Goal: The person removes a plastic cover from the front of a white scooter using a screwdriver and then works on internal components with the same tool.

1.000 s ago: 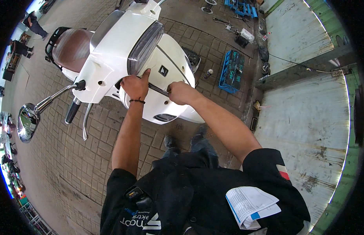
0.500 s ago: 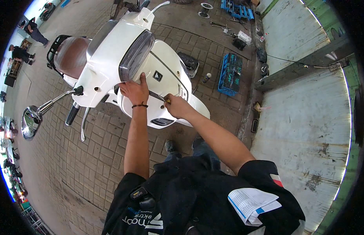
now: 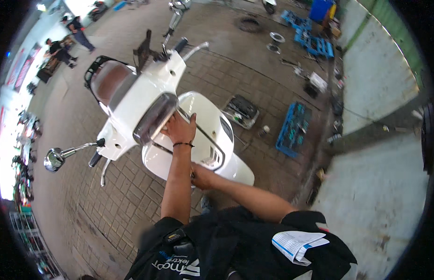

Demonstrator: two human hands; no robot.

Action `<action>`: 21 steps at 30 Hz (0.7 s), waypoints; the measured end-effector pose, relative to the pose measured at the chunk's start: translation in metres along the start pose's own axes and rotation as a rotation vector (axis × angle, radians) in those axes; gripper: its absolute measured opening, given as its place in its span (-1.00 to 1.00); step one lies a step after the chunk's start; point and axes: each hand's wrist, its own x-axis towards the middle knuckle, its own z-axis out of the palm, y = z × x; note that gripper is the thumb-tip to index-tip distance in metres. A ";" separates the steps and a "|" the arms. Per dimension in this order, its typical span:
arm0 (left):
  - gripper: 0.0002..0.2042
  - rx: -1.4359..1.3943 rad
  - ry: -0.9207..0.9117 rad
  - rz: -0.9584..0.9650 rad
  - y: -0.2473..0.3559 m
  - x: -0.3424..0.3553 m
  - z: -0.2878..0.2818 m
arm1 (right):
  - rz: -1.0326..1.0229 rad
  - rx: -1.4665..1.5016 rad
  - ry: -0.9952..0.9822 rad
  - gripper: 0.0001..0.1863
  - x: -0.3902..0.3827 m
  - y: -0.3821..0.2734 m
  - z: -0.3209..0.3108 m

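Note:
A white scooter point(image 3: 147, 79) stands before me, its front toward me. My left hand point(image 3: 180, 129) rests on the front panel point(image 3: 205, 140) just below the long clear headlight point(image 3: 156, 119), fingers stretched and thumb apart. Lower down, by the panel's near edge, my right hand point(image 3: 201, 176) is closed around a small tool with a yellow-and-dark handle point(image 3: 192, 174). My left forearm partly covers that hand, and the tool's tip is hidden. A dark gap runs along the panel's edge.
Mirrors point(image 3: 53, 159) and handlebar levers stick out at the sides. To the right lie a dark open case point(image 3: 242, 109), a small can point(image 3: 263, 130) and a blue crate point(image 3: 287, 135). Farther off are a blue toolbox point(image 3: 315, 44), a tyre point(image 3: 248, 24) and two people.
The view has turned, showing more floor at the back right. My left hand has shifted from beside the headlight onto the panel. My right hand has moved lower, partly behind my left forearm.

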 end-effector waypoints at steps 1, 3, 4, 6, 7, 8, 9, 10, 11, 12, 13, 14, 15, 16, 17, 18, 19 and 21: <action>-0.16 -0.005 -0.034 -0.104 -0.005 0.007 -0.004 | 0.052 0.143 -0.131 -0.34 0.004 -0.012 -0.001; -0.21 0.108 0.002 -0.079 0.022 0.014 0.020 | 0.145 0.367 -0.266 -0.38 0.010 0.030 -0.002; -0.22 0.082 0.016 -0.067 0.030 0.016 0.029 | 0.063 0.336 -0.270 -0.41 0.014 0.047 -0.005; -0.25 0.077 0.051 -0.087 0.026 0.018 0.017 | -0.228 0.175 -0.253 -0.48 0.018 0.048 -0.005; -0.26 0.078 0.039 -0.097 0.024 0.013 0.015 | -0.405 0.051 -0.202 -0.52 0.015 0.038 -0.011; -0.27 0.078 0.025 -0.100 0.022 0.012 0.013 | -0.222 0.207 -0.296 -0.51 0.013 0.027 -0.016; -0.27 0.087 0.031 -0.140 0.017 0.010 0.010 | -0.028 0.358 -0.390 -0.51 0.004 0.005 -0.022; -0.28 0.085 0.028 -0.166 0.018 0.009 0.012 | 0.023 0.348 -0.405 -0.50 0.001 -0.001 -0.026; -0.28 0.082 0.024 -0.187 0.017 0.009 0.014 | 0.072 0.339 -0.419 -0.48 -0.001 -0.008 -0.030; -0.28 0.072 0.024 -0.205 0.018 0.009 0.017 | -0.034 0.184 -0.364 -0.46 -0.005 -0.006 -0.031; -0.28 0.067 0.025 -0.210 0.018 0.009 0.019 | -0.009 0.201 -0.333 -0.44 -0.007 -0.004 -0.028; -0.27 0.064 0.026 -0.212 0.016 0.010 0.021 | 0.012 0.221 -0.302 -0.43 -0.008 -0.004 -0.025; -0.27 0.050 0.028 -0.207 0.021 0.012 0.021 | 0.167 0.401 -0.288 -0.43 -0.008 0.000 -0.021; -0.27 0.046 0.038 -0.199 0.024 0.014 0.022 | 0.173 0.518 -0.243 -0.45 -0.006 0.009 -0.015; -0.27 0.044 0.048 -0.189 0.025 0.015 0.022 | 0.174 0.637 -0.197 -0.46 -0.004 0.018 -0.008; -0.26 0.040 0.051 -0.182 0.025 0.014 0.022 | 0.034 0.690 -0.124 -0.48 -0.001 0.022 -0.002; -0.26 0.034 0.055 -0.159 0.026 0.014 0.022 | 0.033 0.745 -0.109 -0.49 0.000 0.027 0.003; -0.27 0.027 0.054 -0.126 0.016 0.012 0.021 | 0.187 0.864 -0.152 -0.52 -0.003 0.006 -0.005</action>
